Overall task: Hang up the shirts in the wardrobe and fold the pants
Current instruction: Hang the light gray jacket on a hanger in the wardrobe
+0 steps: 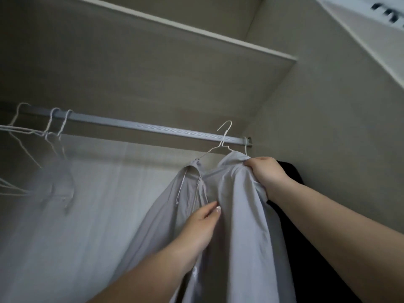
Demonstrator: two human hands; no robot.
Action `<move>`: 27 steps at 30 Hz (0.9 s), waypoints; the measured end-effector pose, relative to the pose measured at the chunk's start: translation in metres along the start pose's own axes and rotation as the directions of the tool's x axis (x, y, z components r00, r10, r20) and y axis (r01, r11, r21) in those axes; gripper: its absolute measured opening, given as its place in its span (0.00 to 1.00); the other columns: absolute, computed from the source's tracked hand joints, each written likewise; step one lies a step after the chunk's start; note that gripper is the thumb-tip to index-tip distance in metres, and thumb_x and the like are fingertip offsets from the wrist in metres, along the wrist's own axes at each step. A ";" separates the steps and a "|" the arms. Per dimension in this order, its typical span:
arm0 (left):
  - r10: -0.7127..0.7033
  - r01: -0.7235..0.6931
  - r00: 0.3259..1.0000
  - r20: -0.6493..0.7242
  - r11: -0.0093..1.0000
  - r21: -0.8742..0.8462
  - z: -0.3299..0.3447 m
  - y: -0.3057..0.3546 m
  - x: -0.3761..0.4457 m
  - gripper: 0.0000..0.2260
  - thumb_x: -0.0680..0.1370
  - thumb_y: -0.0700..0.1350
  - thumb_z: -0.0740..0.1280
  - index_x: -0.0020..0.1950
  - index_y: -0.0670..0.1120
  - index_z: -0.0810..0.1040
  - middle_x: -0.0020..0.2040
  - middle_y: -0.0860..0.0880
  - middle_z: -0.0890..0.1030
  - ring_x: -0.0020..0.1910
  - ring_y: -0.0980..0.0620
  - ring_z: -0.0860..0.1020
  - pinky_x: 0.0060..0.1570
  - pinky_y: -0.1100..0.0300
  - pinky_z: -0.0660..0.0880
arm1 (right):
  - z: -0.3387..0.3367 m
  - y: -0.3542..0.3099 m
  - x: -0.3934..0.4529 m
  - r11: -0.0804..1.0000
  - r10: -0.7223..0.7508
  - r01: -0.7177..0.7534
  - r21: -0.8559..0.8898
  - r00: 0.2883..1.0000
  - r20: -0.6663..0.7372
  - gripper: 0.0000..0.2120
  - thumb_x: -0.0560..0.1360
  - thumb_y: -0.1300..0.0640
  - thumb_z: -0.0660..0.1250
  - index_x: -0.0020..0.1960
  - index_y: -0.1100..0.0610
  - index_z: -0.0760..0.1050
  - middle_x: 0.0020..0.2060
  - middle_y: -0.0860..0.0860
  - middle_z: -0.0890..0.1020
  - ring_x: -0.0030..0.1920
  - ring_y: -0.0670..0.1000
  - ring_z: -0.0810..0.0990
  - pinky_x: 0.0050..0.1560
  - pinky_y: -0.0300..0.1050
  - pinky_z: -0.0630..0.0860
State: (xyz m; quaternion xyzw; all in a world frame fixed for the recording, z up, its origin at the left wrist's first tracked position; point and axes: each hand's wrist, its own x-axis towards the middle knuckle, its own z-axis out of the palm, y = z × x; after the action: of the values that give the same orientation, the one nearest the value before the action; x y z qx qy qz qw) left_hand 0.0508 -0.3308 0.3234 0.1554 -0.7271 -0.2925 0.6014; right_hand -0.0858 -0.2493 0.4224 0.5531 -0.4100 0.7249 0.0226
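Setting: You look up into a wardrobe, its grey rail point(153, 127) running under a shelf point(196, 33).
Shirt: The pale grey zip-front shirt point(236, 204) sits on a white wire hanger point(220, 142), held up near the right end of the rail; the hook stands in front of the rail, and you cannot tell whether it has caught.
Right hand: Your right hand point(265, 171) is clenched on the shirt's right shoulder, fingers curled into a bunch of fabric just below the hanger.
Left hand: Your left hand point(201, 224) lies on the shirt front beside the zip point(200, 184), fingers reaching up along the cloth; whether they pinch it is hidden by the back of the hand.
Beside it: A dark garment point(290, 206) hangs behind your right wrist, against the wardrobe's side wall.
Far left: Several bare wire hangers point(54, 130) hang on the rail, well apart from the shirt.
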 end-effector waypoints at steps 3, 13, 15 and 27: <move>-0.007 0.008 1.000 0.028 0.999 -0.041 0.015 0.002 0.003 0.14 0.80 0.49 0.64 0.65 0.50 0.76 0.61 0.55 0.79 0.60 0.58 0.76 0.65 0.60 0.70 | 0.001 -0.003 0.014 1.000 0.017 -0.017 0.003 0.999 -0.044 0.09 0.74 0.59 0.62 0.46 0.64 0.78 0.41 0.57 0.79 0.40 0.55 0.76 0.38 0.43 0.69; -0.176 0.191 0.971 0.161 0.978 -0.086 0.032 -0.004 0.000 0.15 0.81 0.57 0.59 0.58 0.52 0.80 0.54 0.53 0.83 0.56 0.54 0.80 0.64 0.53 0.71 | 0.002 0.015 0.035 0.993 0.113 -0.113 -0.038 0.994 -0.014 0.10 0.74 0.65 0.59 0.50 0.66 0.76 0.46 0.62 0.80 0.47 0.60 0.79 0.45 0.46 0.74; -0.197 0.214 0.969 0.148 0.971 -0.109 0.030 -0.007 0.000 0.14 0.81 0.57 0.57 0.55 0.53 0.79 0.53 0.55 0.82 0.53 0.57 0.79 0.62 0.57 0.69 | -0.002 0.019 0.037 0.994 0.110 -0.109 -0.032 0.994 0.020 0.05 0.74 0.65 0.60 0.43 0.62 0.75 0.40 0.59 0.78 0.41 0.58 0.78 0.41 0.43 0.72; -0.193 0.180 0.979 -0.070 0.971 -0.159 0.012 -0.017 -0.018 0.06 0.79 0.48 0.65 0.52 0.50 0.79 0.44 0.56 0.85 0.48 0.59 0.82 0.52 0.58 0.73 | 0.025 -0.016 -0.011 0.383 -0.647 0.628 -0.677 0.706 0.290 0.15 0.75 0.51 0.60 0.61 0.52 0.72 0.58 0.53 0.74 0.57 0.58 0.75 0.48 0.48 0.71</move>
State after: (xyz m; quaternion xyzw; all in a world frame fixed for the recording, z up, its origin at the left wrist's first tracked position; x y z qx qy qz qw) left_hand 0.0410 -0.3307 0.2971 0.1894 -0.6587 -0.3954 0.6115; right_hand -0.0538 -0.2497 0.4233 0.5998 -0.4200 0.4353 0.5238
